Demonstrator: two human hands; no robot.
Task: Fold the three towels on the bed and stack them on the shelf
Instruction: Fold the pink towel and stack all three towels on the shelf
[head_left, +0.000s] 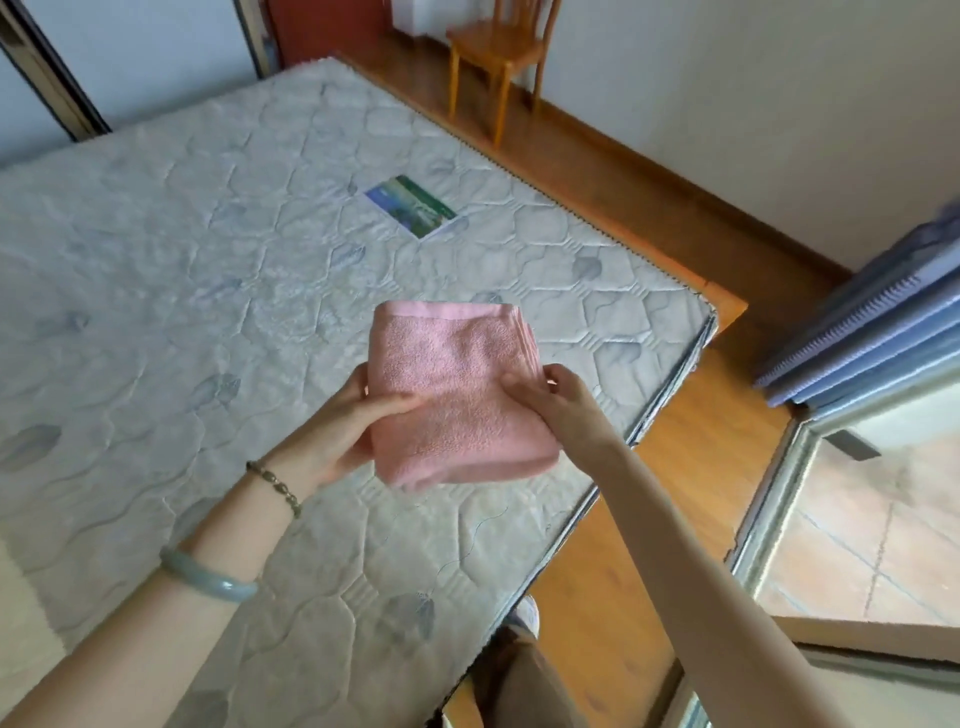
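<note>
Left grip (343, 421) clamps the left edge of the folded pink towel (457, 374), thumb on top and fingers beneath. Right grip (540, 395) pinches the towel's right edge, fingers curled on the cloth. The towel is a thick square pad, held between them over the near right part of the bed (182, 234). Farther off on the bed lies a printed card (410, 206). A wooden chair (498, 52) stands beyond the far right side.
</note>
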